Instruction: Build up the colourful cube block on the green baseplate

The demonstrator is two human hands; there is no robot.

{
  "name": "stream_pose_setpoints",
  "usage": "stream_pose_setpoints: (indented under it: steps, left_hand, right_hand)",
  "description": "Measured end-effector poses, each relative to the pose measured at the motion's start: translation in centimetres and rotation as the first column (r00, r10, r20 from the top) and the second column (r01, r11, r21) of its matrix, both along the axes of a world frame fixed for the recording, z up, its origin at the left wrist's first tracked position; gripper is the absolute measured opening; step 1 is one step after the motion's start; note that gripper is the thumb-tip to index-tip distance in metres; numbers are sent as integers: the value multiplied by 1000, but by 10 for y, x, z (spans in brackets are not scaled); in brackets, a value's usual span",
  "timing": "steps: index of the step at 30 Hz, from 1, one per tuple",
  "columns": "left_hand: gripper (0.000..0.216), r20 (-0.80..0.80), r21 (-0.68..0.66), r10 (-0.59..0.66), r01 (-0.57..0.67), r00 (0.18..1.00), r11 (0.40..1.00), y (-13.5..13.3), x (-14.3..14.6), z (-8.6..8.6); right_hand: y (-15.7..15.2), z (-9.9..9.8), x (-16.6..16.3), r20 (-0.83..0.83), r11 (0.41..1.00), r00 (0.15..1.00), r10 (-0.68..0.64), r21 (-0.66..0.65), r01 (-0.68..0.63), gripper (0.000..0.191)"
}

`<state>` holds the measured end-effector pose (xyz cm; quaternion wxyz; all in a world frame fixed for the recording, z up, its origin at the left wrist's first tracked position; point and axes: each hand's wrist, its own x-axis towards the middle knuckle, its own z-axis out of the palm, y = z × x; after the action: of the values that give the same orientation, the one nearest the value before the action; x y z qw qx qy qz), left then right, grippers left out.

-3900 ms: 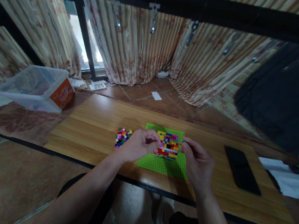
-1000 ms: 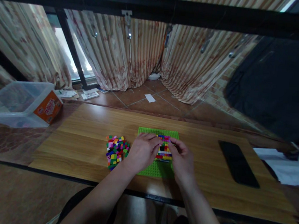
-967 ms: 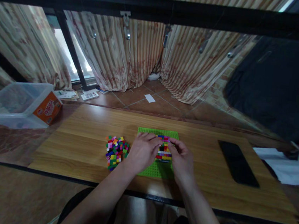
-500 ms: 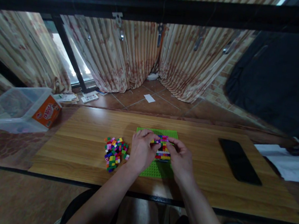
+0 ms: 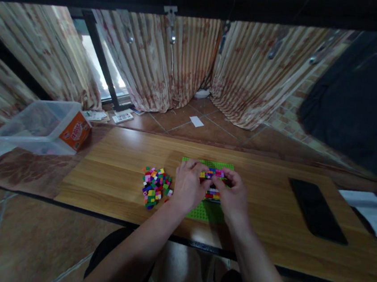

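Both forearms are reaching in from six o'clock. The left hand and right hand are curling their fingers closed around the block stack standing on the green baseplate mid-worktop. Uneven squeezing is likely to snap layers apart, scattering bricks towards the loose pile at nine o'clock.

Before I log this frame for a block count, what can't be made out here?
Head view only:
- Block stack: its sides hidden by the left hand and right hand.
- Loose blocks: too small to count.
- Green baseplate: partly covered by both hands.
- White paper: cut off by the right edge.
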<state>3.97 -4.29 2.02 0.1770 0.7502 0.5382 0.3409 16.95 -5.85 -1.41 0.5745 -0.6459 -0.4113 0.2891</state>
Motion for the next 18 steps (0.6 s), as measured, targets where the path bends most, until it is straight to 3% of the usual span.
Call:
stream_pose_setpoints:
  steps: [10,15,18]
  left_hand:
    - [27,22,-22,-67,67,998,997,-3,-6,3]
    - [27,53,-12,-71,72,996,997,3,-34,6]
    - [32,-3,-88,-77,77,997,993,10,-60,7]
  right_hand:
    - [-2,5,3,116,999,993,37,-31,-34,46]
    - [-3,4,3,145,997,987,70,-26,-67,49]
    - [-3,2,4,97,997,993,70,-19,-69,50]
